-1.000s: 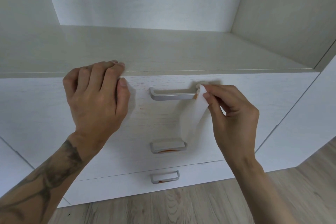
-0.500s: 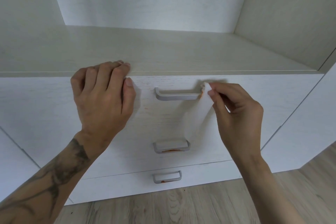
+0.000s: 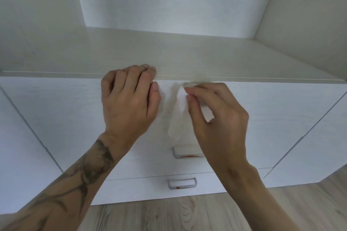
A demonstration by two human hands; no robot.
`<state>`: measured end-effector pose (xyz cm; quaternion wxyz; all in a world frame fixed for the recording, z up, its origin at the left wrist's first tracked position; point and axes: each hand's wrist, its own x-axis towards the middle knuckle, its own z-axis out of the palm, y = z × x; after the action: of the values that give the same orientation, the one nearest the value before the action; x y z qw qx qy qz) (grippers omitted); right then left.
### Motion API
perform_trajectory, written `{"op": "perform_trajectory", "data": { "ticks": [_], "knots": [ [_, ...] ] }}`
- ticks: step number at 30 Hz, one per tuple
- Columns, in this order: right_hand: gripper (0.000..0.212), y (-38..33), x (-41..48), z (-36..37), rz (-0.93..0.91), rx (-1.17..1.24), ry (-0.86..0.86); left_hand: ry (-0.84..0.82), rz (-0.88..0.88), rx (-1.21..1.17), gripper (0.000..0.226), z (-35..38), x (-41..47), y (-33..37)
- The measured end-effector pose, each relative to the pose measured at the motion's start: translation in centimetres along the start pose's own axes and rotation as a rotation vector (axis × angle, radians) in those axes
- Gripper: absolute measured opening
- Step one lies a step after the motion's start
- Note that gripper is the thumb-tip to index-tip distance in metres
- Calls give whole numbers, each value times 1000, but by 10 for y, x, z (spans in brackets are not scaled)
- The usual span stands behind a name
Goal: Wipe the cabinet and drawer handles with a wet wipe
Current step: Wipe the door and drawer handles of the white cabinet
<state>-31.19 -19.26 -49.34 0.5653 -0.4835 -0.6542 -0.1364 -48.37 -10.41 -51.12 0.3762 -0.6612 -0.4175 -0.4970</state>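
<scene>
A white cabinet door (image 3: 28, 137) stands at the far left. Next to it, the left hand (image 3: 129, 99) hooks its curled fingers over the upper edge of the top drawer (image 3: 75, 103), with the thumb flat on the drawer's face, bracing it. Just right of that, a white wet wipe (image 3: 178, 114) hangs down the drawer front. The right hand (image 3: 217, 116) pinches its upper corner between thumb and fingertips. The top handle is hidden behind wipe and fingers. Below, the middle handle (image 3: 185, 150) and the lowest handle (image 3: 187, 185) each show an orange smear on the underside. To do this well, the wipe likely needs wrapping round the bar and drawing along its full length, underside included, while the left hand holds the drawer steady. A second door (image 3: 309, 137) stands at the right. A pale shelf (image 3: 169, 52) runs above the drawers inside a white alcove, and grey-brown wood floor (image 3: 169, 215) lies nearest
</scene>
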Motion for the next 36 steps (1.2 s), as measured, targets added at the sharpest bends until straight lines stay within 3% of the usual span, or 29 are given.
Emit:
{"op": "perform_trajectory", "data": {
  "ticks": [6,12,36],
  "knots": [
    [5,-1,3,23,-179,-141,56,23,23,3,31,1,0,-1],
    [3,6,-9,21,-180,-158,164,30,18,-5,32,1,0,-2],
    [2,18,-2,9,-263,-95,65,40,10,-8,31,1,-1,-2]
  ]
}}
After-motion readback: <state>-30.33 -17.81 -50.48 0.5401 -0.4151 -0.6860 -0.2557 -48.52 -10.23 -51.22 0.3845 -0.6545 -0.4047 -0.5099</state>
